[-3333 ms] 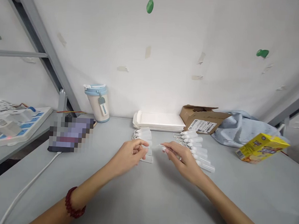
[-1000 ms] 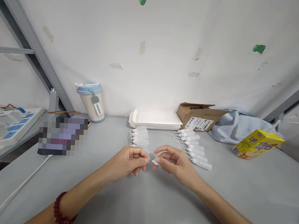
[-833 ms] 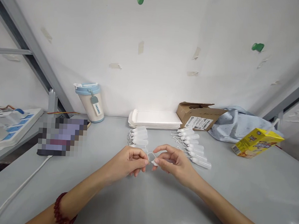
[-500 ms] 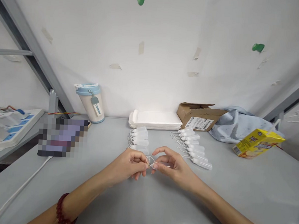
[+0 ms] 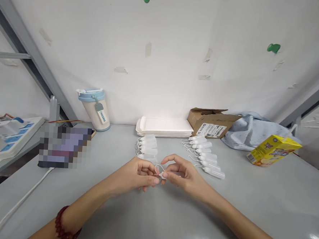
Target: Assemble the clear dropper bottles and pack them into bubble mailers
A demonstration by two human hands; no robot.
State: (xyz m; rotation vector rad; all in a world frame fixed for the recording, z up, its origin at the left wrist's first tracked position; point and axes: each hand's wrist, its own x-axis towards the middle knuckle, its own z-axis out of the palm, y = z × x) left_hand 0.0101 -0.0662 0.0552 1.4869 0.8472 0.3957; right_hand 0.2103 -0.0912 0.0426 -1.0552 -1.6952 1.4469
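Note:
Over the middle of the desk my right hand [image 5: 181,175] pinches a small white-capped squeeze bottle [image 5: 162,175], its pointed tip facing left and most of its body hidden by the fingers. From the tip a thin white cord [image 5: 160,166] curves up and over towards my left hand [image 5: 142,174]. The left thumb and fingers are closed just beside that tip; what they grip is too small to make out. Behind my left hand lies a stacked row of translucent bottles [image 5: 149,150] with white cords. Another row of slim capped bottles [image 5: 208,156] lies behind my right hand.
At the back stand white flat packs [image 5: 167,126], an open cardboard box [image 5: 213,125], a blue cloth [image 5: 245,135] and a yellow drink carton [image 5: 273,151]. To the left are a tumbler [image 5: 95,110], a phone [image 5: 68,146] with its cable, and a power strip [image 5: 15,137].
The left fingertips have shifted slightly around the bottle tip, and the cord loop has changed shape. The view has moved a little; both rows of bottles look the same.

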